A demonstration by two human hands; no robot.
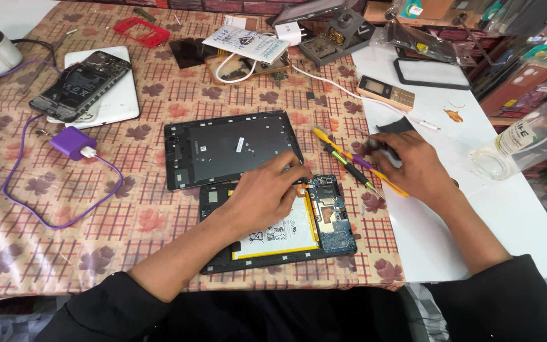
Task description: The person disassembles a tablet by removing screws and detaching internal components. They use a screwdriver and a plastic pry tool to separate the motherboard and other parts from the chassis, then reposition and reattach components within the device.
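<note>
nearest the viewer, one opened tablet (286,237) lies on the patterned tablecloth (96,221), its white battery and blue circuit board exposed. the left hand (264,193) rests on it, fingertips (299,172) pinched at the board's upper edge; whether they grip anything cannot be told. the right hand (413,164) lies palm down, fingers curled over a small dark item on the white mat (508,209), covering part of two screwdrivers (349,161). beyond the hands lies one detached tablet back cover (229,149). farther left are one purple charger (72,142) with cable and one opened phone (80,85); farther right, one small keypad phone (385,93).
</note>
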